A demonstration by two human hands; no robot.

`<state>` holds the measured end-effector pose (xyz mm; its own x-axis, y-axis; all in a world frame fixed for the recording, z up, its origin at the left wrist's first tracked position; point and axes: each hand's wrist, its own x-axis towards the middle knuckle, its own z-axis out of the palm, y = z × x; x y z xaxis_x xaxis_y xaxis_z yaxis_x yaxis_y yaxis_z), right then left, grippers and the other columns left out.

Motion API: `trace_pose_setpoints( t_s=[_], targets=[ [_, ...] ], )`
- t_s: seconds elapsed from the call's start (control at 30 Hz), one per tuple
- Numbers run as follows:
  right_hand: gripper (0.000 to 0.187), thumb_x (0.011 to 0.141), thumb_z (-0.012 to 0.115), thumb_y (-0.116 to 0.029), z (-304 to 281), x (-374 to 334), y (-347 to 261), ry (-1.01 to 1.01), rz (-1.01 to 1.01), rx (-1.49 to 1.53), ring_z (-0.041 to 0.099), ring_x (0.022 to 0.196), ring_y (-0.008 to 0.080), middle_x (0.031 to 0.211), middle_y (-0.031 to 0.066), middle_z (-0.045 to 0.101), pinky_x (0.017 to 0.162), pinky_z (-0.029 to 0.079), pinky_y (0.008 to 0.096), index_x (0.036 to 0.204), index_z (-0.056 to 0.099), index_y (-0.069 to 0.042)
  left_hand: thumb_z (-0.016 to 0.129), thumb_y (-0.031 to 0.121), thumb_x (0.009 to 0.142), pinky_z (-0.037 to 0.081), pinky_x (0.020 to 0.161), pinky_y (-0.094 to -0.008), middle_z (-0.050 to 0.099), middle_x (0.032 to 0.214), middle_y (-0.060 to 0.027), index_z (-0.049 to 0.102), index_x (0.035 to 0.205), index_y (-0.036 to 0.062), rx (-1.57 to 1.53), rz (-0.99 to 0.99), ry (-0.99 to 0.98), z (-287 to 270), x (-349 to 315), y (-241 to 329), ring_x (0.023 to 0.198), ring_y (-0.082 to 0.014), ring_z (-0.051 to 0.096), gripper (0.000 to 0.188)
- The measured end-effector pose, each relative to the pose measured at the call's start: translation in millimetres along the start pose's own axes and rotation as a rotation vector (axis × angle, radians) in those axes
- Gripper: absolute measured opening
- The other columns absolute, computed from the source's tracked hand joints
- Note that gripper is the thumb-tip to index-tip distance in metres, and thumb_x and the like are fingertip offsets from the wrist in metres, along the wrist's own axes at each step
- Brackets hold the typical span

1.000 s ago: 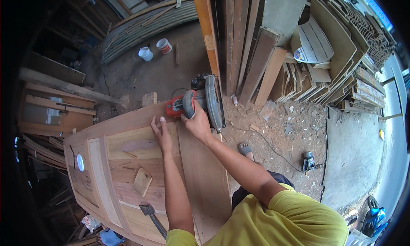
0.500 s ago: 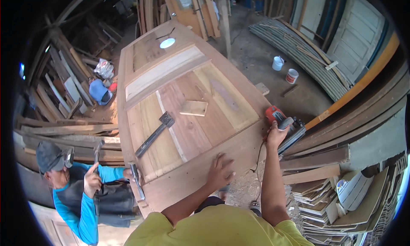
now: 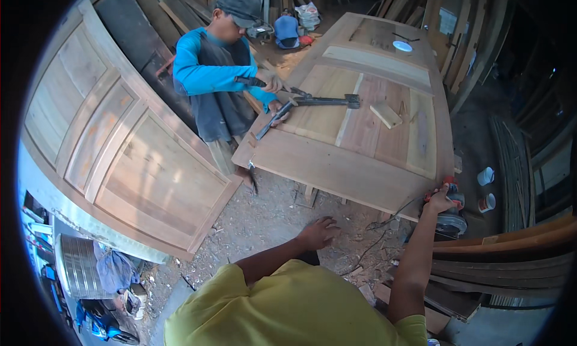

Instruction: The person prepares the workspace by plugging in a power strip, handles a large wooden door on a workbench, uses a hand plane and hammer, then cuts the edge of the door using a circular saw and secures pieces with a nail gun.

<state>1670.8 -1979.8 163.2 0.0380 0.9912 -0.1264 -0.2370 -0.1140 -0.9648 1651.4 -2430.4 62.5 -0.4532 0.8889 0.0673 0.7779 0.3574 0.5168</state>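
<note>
Co-worker (image 3: 225, 75) now stands at the panelled door's (image 3: 360, 136) left edge, working a long bar clamp (image 3: 306, 103). Left hand (image 3: 320, 232), off the door since a moment ago, hangs empty, fingers spread. Right hand (image 3: 442, 199) still grips the red power sander (image 3: 451, 211) at the door's near right corner.
</note>
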Motion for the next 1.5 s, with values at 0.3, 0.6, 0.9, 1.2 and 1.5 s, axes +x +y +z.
trace_pose_setpoints(
  t_s=[0.3, 0.6, 0.9, 1.2, 1.5],
  targets=[
    [0.061, 0.1, 0.076, -0.016, 2.3, 9.9, 5.5, 0.005, 0.059, -0.065, 0.067, 0.075, 0.0196, 0.107, 0.0149, 0.071, 0.059, 0.055, 0.0353, 0.134, 0.027, -0.007, 0.062, 0.059, 0.097, 0.053, 0.107, -0.0507, 0.072, 0.133, -0.0182, 0.074, 0.131, 0.0159, -0.142, -1.216, -0.394, 106.5, -309.1, -125.2, 0.126, -0.04, 0.066, 0.057],
    [0.065, 0.099, 0.077, -0.017, 5.6, 20.1, 8.1, 0.058, 0.0, -0.077, 0.076, 0.087, 0.0321, 0.109, 0.0248, 0.071, 0.069, 0.062, 0.042, 0.139, 0.028, -0.004, 0.064, 0.06, 0.097, 0.053, 0.106, -0.0481, 0.074, 0.13, -0.0151, 0.078, 0.126, 0.0195, -0.296, -1.258, -0.436, 152.0, -364.5, -88.2, 0.122, -0.0385, 0.069, 0.052],
    [0.077, 0.095, 0.079, -0.021, 2.4, 3.2, -9.4, 0.106, 0.011, -0.234, 0.073, 0.101, 0.0469, 0.121, 0.0349, 0.062, 0.078, 0.064, 0.0546, 0.141, 0.023, 0.002, 0.063, 0.053, 0.097, 0.052, 0.108, -0.0479, 0.072, 0.133, -0.0185, 0.074, 0.13, 0.0204, -0.447, -1.29, 0.214, 157.6, -281.3, -37.4, 0.125, -0.041, 0.066, 0.048],
    [0.07, 0.093, 0.081, -0.019, 11.3, 16.0, 4.9, 0.183, -0.092, -0.18, 0.065, 0.117, 0.055, 0.129, 0.039, 0.059, 0.104, 0.049, 0.0575, 0.136, 0.03, 0.002, 0.061, 0.053, 0.099, 0.054, 0.104, -0.0473, 0.074, 0.129, -0.0173, 0.075, 0.129, 0.0197, -0.411, -1.307, -0.039, 253.8, -393.7, 55.0, 0.122, -0.0389, 0.069, 0.047],
    [0.066, 0.089, 0.079, -0.019, 6.7, 26.3, 13.5, 0.208, -0.137, -0.146, 0.053, 0.131, 0.0531, 0.141, 0.0393, 0.047, 0.114, 0.038, 0.0563, 0.132, 0.033, 0.002, 0.061, 0.05, 0.098, 0.054, 0.099, -0.0481, 0.074, 0.125, -0.0189, 0.076, 0.123, 0.018, -0.37, -1.199, -0.25, 253.2, -412.7, 74.1, 0.119, -0.0389, 0.07, 0.043]
  ],
)
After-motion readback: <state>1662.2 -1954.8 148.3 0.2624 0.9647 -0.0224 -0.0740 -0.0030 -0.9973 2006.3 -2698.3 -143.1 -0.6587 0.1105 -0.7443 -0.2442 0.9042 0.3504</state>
